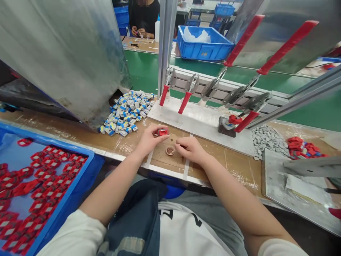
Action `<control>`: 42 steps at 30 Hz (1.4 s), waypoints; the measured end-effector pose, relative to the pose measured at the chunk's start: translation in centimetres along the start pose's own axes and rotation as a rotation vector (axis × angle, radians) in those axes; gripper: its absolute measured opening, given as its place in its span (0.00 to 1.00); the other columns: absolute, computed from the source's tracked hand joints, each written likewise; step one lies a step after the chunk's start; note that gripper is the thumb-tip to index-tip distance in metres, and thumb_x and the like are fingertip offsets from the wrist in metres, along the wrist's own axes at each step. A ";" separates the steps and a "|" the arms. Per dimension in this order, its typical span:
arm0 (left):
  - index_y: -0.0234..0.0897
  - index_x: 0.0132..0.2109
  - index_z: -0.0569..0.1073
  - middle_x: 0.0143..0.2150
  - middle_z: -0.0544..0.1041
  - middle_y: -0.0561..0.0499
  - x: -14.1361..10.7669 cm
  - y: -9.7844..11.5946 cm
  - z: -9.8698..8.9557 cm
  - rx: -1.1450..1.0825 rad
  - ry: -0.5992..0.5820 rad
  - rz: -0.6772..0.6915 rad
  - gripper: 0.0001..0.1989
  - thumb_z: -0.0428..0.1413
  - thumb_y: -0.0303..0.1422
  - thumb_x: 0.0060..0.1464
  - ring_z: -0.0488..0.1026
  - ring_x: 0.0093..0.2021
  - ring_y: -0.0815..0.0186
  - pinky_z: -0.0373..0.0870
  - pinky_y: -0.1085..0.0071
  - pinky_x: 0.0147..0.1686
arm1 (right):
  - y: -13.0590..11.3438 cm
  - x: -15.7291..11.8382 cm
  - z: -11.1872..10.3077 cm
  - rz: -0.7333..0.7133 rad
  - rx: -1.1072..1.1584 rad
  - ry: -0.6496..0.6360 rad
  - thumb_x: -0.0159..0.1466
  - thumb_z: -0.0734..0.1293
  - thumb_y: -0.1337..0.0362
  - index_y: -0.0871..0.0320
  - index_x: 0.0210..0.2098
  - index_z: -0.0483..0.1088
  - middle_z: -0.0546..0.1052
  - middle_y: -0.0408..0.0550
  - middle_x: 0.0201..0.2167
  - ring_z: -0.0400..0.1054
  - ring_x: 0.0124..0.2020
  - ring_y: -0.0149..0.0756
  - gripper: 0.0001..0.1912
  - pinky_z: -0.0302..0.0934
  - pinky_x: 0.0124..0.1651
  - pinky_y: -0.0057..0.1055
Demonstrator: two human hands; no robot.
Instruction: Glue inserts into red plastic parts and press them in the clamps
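Observation:
Held between the thumb and fingers of my left hand (152, 138) is a small red part with a dark rim (163, 132), just above the brown work surface. My right hand (190, 148) is closed in a pinch beside a small round brown dish (169, 150); whatever its fingertips hold is too small to make out. The dish stands between and slightly below the two hands. Behind them lies a white metal plate (181, 115) under a row of toggle clamps with red handles (184, 103).
A blue tray (92, 167) of red parts is at the left. Grey, blue and yellow blocks (130, 110) are piled behind my left hand. To the right are a clamped part (227, 127), grey pieces (269, 139) and red parts (303, 147). Across the green surface sits a person (145, 17).

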State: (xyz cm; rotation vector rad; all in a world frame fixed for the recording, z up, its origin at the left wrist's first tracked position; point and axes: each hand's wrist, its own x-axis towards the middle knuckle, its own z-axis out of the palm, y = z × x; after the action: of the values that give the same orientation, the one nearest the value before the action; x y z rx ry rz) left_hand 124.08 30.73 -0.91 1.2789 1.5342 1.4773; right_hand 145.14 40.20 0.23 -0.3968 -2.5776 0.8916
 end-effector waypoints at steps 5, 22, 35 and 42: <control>0.40 0.53 0.83 0.53 0.82 0.44 1.2 -1.4 0.3 0.164 -0.075 0.073 0.20 0.71 0.38 0.53 0.79 0.54 0.54 0.75 0.59 0.56 | 0.6 -0.2 0.4 0.033 0.122 0.236 0.74 0.60 0.54 0.54 0.22 0.51 0.55 0.37 0.19 0.49 0.22 0.28 0.25 0.45 0.29 0.31; 0.39 0.48 0.83 0.43 0.82 0.49 1.0 -0.7 1.1 0.433 -0.079 0.114 0.14 0.70 0.31 0.54 0.78 0.45 0.58 0.73 0.61 0.49 | 1.1 1.3 1.6 0.123 0.074 0.431 0.78 0.58 0.47 0.54 0.29 0.64 0.69 0.42 0.25 0.60 0.27 0.32 0.25 0.54 0.34 0.31; 0.39 0.49 0.83 0.44 0.80 0.49 1.0 -0.9 1.0 0.465 -0.050 0.139 0.16 0.71 0.31 0.53 0.78 0.45 0.59 0.75 0.62 0.50 | 1.3 1.0 1.1 0.200 -0.047 0.413 0.74 0.61 0.56 0.54 0.26 0.57 0.63 0.40 0.23 0.57 0.26 0.31 0.21 0.50 0.33 0.32; 0.39 0.49 0.83 0.44 0.80 0.49 1.0 -0.7 1.1 0.501 -0.075 0.150 0.14 0.70 0.31 0.54 0.78 0.46 0.58 0.74 0.62 0.50 | 0.9 1.3 1.1 0.174 -0.038 0.416 0.77 0.59 0.52 0.54 0.28 0.61 0.67 0.43 0.25 0.60 0.28 0.33 0.22 0.53 0.35 0.32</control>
State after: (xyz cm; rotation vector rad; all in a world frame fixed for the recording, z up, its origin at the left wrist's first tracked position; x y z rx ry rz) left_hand 124.61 32.08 -1.58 1.7455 1.8615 1.1483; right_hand 143.65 40.77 -0.85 -0.7419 -2.2025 0.7256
